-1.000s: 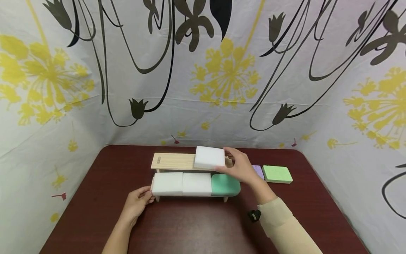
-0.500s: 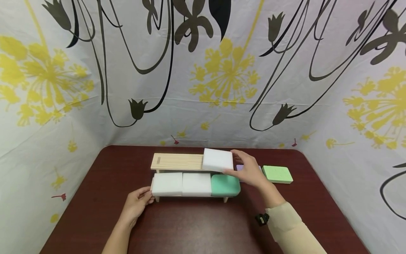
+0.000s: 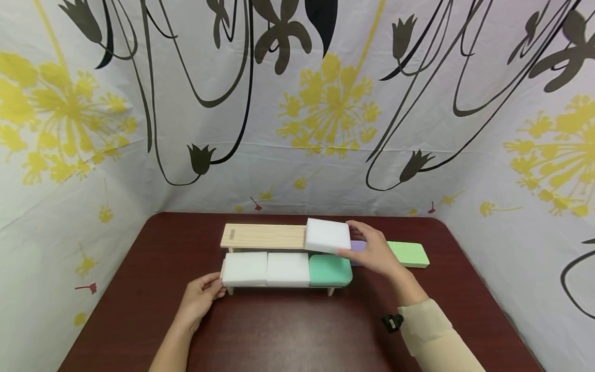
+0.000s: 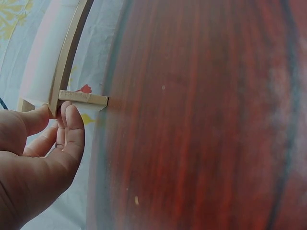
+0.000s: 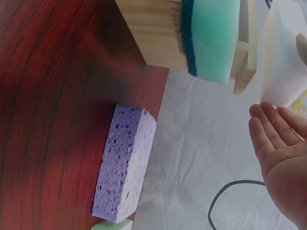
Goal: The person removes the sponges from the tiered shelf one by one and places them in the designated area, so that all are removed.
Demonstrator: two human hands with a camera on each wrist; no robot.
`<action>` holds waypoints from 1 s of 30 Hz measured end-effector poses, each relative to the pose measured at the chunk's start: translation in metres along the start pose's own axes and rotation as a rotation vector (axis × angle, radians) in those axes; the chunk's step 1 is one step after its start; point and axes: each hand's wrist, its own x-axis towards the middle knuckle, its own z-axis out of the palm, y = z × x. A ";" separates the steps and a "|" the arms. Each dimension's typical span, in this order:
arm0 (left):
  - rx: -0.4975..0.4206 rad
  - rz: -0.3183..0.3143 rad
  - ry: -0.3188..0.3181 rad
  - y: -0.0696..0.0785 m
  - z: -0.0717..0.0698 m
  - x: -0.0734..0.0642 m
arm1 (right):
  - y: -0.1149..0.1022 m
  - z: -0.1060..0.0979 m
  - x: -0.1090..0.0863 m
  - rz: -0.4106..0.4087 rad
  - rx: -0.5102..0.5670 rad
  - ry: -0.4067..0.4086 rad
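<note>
A two-tier wooden rack (image 3: 265, 236) stands on the dark red table. On its front tier lie two white sponges (image 3: 246, 269) (image 3: 287, 269) and a teal sponge (image 3: 330, 270) in a row; in the right wrist view the teal sponge (image 5: 213, 40) shows a dark scrubbing layer. My left hand (image 3: 201, 299) pinches the front tier's left end between thumb and fingers, as the left wrist view confirms. My right hand (image 3: 372, 251) holds another white sponge (image 3: 327, 235) by its right side, over the right end of the back tier. A narrow gap separates that sponge from the board in the right wrist view.
Right of the rack, a purple sponge (image 3: 358, 246) lies partly behind my right hand, with a light green sponge (image 3: 409, 254) beside it on the table (image 3: 288, 330). Patterned cloth (image 3: 260, 124) hangs behind and at both sides.
My right hand has carried the white sponge rightward along the back tier to its right end, uncovering more of the board. The left hand stays put.
</note>
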 end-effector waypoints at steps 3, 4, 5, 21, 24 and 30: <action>0.000 0.003 0.001 0.000 0.000 0.000 | 0.005 -0.002 -0.002 -0.001 0.014 0.003; -0.001 0.003 0.001 0.000 0.000 0.000 | 0.007 -0.003 -0.002 -0.006 0.017 0.006; -0.001 0.007 -0.001 0.000 0.000 0.000 | 0.009 -0.003 -0.003 -0.009 0.020 0.008; 0.009 0.007 0.001 -0.001 0.001 0.001 | 0.033 -0.018 -0.017 -0.016 0.017 0.030; 0.015 0.006 0.001 0.000 0.001 0.001 | 0.038 -0.022 -0.020 -0.011 0.010 0.037; 0.016 0.006 0.002 0.001 0.001 0.000 | 0.044 -0.030 -0.030 0.001 0.001 0.036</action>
